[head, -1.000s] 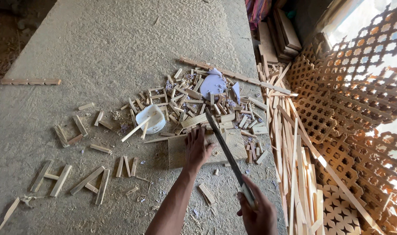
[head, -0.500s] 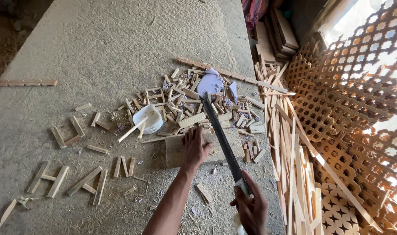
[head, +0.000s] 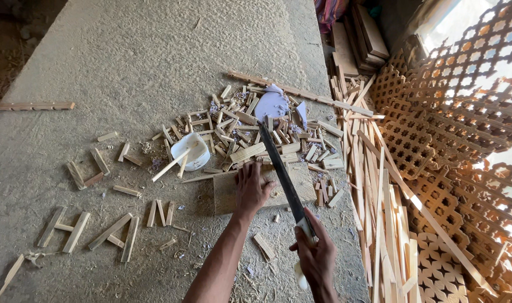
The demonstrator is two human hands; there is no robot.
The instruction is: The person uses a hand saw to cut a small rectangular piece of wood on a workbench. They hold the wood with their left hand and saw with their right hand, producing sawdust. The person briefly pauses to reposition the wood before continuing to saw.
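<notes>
Right hand fisted on the stiff, light-looking saw handle at 6 o'clock; left hand spread flat, pinning the board.

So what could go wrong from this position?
The left hand presses flat on the board with its fingers right beside the saw blade; a slip or jump could cut them. The right hand grips only the handle end, so the long blade may wander sideways. The blade tip sits among the loose wood pieces and could snag or flick them.
</notes>
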